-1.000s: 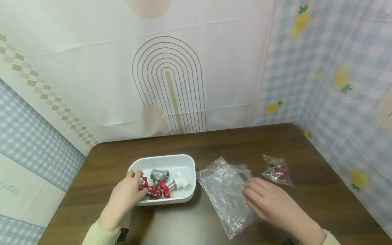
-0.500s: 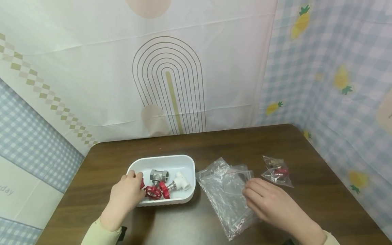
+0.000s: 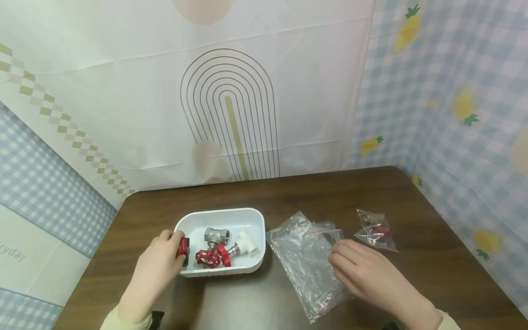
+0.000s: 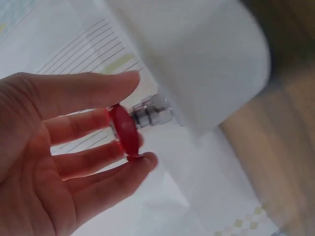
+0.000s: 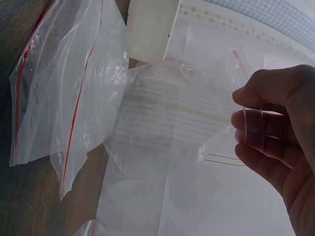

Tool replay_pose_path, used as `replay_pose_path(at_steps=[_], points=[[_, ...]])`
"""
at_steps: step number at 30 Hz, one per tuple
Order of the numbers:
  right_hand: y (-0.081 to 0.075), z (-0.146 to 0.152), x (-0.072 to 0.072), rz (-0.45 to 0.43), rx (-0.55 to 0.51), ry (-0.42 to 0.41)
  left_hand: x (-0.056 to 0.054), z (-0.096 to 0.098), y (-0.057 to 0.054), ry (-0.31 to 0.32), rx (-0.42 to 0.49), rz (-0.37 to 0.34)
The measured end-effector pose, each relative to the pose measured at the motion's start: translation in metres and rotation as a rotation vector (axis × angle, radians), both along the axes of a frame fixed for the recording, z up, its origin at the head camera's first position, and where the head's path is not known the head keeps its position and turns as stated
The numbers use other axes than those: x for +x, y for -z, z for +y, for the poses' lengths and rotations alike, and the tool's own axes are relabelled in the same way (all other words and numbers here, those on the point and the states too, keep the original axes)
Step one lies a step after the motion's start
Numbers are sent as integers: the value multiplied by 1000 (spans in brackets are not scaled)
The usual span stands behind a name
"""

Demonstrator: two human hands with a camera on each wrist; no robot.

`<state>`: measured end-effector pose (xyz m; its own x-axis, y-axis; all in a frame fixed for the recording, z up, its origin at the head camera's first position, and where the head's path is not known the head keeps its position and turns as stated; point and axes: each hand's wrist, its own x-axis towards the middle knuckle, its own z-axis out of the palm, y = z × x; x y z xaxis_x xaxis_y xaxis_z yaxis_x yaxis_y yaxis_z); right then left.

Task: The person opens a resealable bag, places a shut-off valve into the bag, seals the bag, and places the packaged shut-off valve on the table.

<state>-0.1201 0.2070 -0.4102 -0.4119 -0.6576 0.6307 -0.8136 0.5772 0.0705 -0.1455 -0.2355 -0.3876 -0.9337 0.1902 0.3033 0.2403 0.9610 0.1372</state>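
Valve (image 4: 127,132), red-wheeled and silvery-stemmed, pinched in left grip (image 3: 158,259); clear bag (image 3: 321,247) pinched in right grip (image 3: 366,273).

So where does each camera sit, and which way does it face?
Head: worn on the head, facing forward and down over the white tray; left hand, right hand and sleeves show.
Left wrist: on that wrist, facing the left hand as it pinches a red-wheeled valve.
Right wrist: on that wrist, facing the right hand, which pinches a clear bag.
Shared: head and left wrist views both show the red-wheeled valve.
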Motion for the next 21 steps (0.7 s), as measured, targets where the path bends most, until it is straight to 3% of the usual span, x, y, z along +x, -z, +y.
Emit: replay_pose_path(at_steps=[3,9,15,21], points=[[0,0,0,-4,3,-5,5,2,-15,21,94,124],[-1,0,-2,-9,6,-10,14,17,-47,143,287,379],[-3,-2,-4,4,5,-13,19,35,-65,269,452,505],[-4,-1,-4,-1,25,-7,19,50,-69,362,478,598]])
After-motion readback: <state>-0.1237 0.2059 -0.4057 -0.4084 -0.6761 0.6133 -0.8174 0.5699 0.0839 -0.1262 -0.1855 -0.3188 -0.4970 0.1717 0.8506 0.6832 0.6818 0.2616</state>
